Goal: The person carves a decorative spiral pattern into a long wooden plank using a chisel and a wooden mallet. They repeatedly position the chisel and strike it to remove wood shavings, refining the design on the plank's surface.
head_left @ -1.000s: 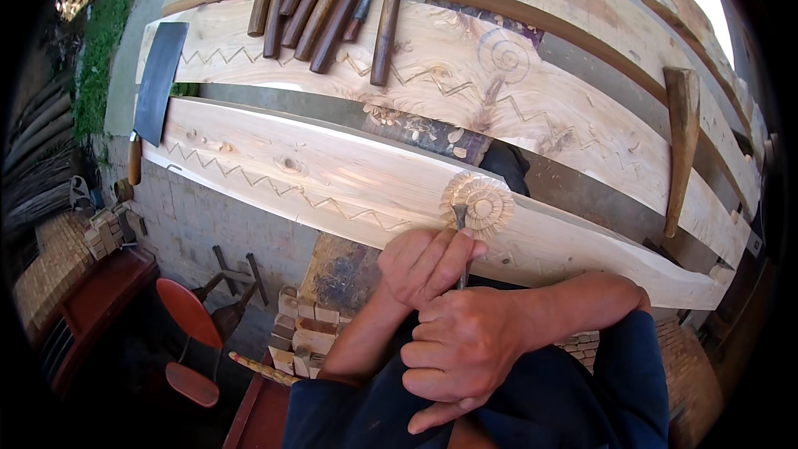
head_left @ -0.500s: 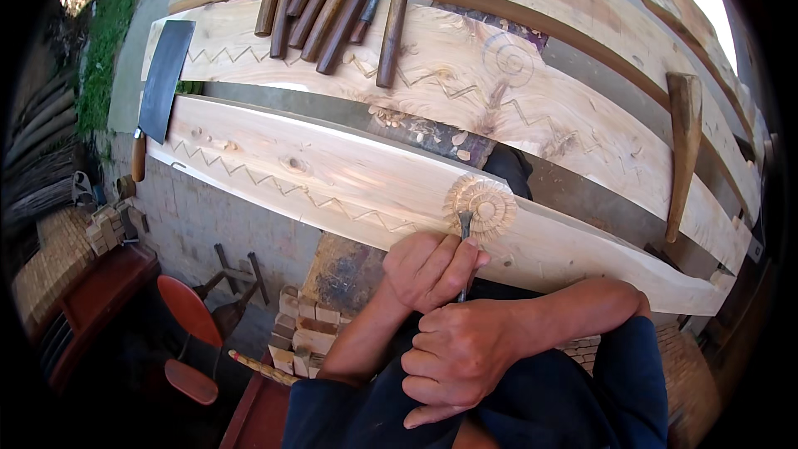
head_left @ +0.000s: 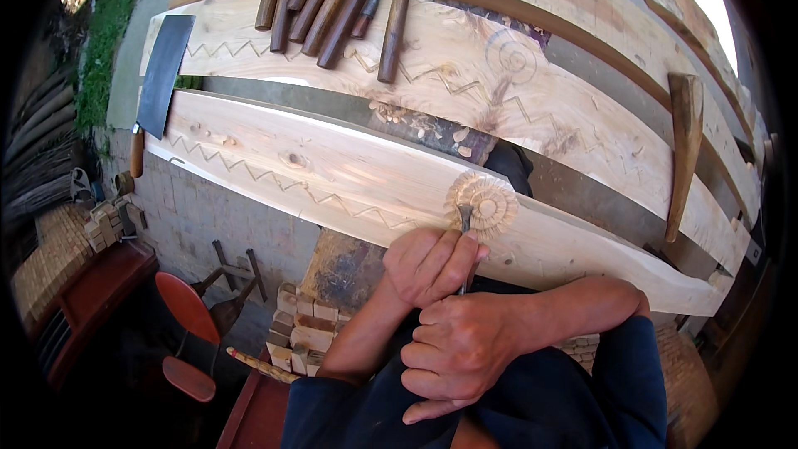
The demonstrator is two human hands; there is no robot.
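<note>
I am noting the left hand (head_left: 426, 266) grasping the chisel (head_left: 465, 216), presumably steadying its tip at the carved circle (head_left: 496, 202) on the plank (head_left: 349, 168); the right hand (head_left: 462, 349) is clenching the chisel's rear.

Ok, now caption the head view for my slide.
Left hand and right hand hold a metal chisel, its edge at a round carved rosette on a pale plank.

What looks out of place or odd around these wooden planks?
The broad blade at the left: it lies across the gap between the near plank and the plank behind it, its wooden handle jutting past the near plank's end, where it might get knocked. Otherwise, nothing stands out.
</note>
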